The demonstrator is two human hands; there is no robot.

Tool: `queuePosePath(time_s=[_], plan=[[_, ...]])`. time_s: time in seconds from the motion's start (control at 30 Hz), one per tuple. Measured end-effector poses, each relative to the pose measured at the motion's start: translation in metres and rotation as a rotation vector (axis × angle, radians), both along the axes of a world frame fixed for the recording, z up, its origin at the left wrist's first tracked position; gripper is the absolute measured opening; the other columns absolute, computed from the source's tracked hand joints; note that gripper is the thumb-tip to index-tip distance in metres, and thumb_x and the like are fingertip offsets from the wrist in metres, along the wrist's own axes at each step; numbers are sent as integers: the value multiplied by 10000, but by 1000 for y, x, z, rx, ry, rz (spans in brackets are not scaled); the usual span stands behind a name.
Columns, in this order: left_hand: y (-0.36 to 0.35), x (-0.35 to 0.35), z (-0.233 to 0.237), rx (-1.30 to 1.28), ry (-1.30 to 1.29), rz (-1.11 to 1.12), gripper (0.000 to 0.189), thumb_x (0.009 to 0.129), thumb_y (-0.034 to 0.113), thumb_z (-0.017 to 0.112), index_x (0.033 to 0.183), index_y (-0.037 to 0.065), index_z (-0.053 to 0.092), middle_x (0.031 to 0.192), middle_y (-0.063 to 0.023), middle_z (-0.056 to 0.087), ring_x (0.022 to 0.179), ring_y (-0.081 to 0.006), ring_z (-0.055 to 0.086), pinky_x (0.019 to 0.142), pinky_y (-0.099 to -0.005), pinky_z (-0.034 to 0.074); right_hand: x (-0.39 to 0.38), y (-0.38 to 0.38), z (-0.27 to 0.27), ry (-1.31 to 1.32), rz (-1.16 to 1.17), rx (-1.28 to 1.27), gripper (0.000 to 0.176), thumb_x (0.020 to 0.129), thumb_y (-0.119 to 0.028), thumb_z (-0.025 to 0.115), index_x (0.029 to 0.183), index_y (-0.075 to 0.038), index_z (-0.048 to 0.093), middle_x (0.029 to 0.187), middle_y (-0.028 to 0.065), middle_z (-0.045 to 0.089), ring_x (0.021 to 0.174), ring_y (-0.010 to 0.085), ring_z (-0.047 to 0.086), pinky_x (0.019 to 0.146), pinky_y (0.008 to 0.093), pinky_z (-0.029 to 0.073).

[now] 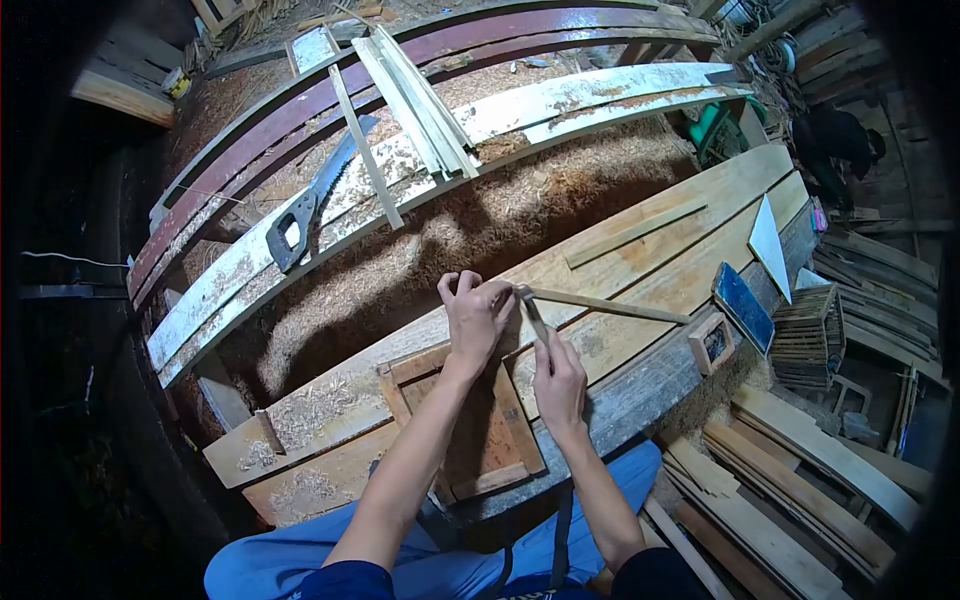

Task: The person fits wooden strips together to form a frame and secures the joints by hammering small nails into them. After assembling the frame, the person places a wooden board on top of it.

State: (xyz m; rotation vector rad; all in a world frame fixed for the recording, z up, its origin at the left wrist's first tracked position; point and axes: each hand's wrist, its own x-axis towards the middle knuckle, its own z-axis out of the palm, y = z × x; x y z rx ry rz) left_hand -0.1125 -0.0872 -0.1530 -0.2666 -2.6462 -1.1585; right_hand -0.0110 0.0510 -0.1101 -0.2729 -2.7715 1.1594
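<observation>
My left hand (474, 318) is closed, its fingertips at the near end of a thin wooden stick (610, 304) that slants right over the plank bench. In my right hand (560, 381), closed fingers grip a narrow tool (535, 318) with a greyish, metal-looking end. That end meets the stick close to my left fingertips; its exact kind is too small to make out. Below both forearms lies a shallow wooden frame (520, 432) with a reddish-brown panel inside, partly hidden by my left arm.
Wood shavings (318, 408) lie on the bench planks (740, 180). Beyond a shavings-filled gap, a white board (590, 95) carries a handsaw (310, 205) and long strips (410, 100). At right sit a blue-faced block (743, 306), a small wooden block (711, 343) and a slatted basket (808, 335). A person (835, 145) is at upper right.
</observation>
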Motion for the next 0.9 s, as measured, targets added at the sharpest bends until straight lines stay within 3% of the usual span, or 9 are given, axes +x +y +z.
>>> queuePosePath(time_s=[0.37, 0.43, 0.53, 0.67, 0.8, 0.9], plan=[[1, 6, -2, -28, 20, 3, 194, 765, 189, 851, 940, 117, 807, 793, -76, 663, 904, -246, 584, 1018, -460, 349, -2, -5, 4, 53, -41, 17, 336, 1067, -196, 584, 1330, 5, 641, 1025, 243, 667, 905, 448, 674, 743, 498, 535], [1, 2, -1, -12, -26, 7, 192, 765, 184, 851, 942, 123, 809, 780, -75, 651, 899, -244, 586, 1032, -459, 345, -3, -2, 3, -32, 14, 40, 320, 1052, -161, 608, 1321, 8, 644, 1010, 233, 667, 881, 436, 682, 704, 482, 539], [0, -2, 1, -25, 10, 18, 191, 772, 186, 850, 948, 122, 809, 788, -65, 671, 886, -238, 589, 1028, -456, 346, -2, -6, 4, 139, -49, 98, 317, 1055, -189, 606, 1307, -2, 657, 981, 220, 664, 845, 426, 680, 680, 484, 529], [3, 3, 1, -3, 21, 13, 182, 780, 174, 849, 947, 113, 808, 777, -66, 662, 876, -235, 588, 1026, -456, 344, -5, 0, -2, 3, 38, 61, 318, 1041, -153, 627, 1312, 13, 650, 957, 223, 655, 822, 432, 672, 660, 490, 519], [1, -1, 3, -3, 27, 21, 179, 774, 155, 851, 943, 115, 808, 774, -66, 669, 859, -232, 582, 1024, -453, 339, -1, -6, 4, 150, -46, 91, 332, 1069, -204, 580, 1336, -17, 642, 994, 230, 668, 870, 445, 673, 699, 499, 525], [3, 3, 5, -13, 5, 13, 176, 772, 153, 851, 939, 121, 807, 768, -58, 682, 851, -229, 585, 1034, -450, 335, -4, -2, 0, -78, 37, 75, 317, 1045, -139, 613, 1311, 33, 633, 984, 236, 666, 872, 446, 672, 707, 505, 530]])
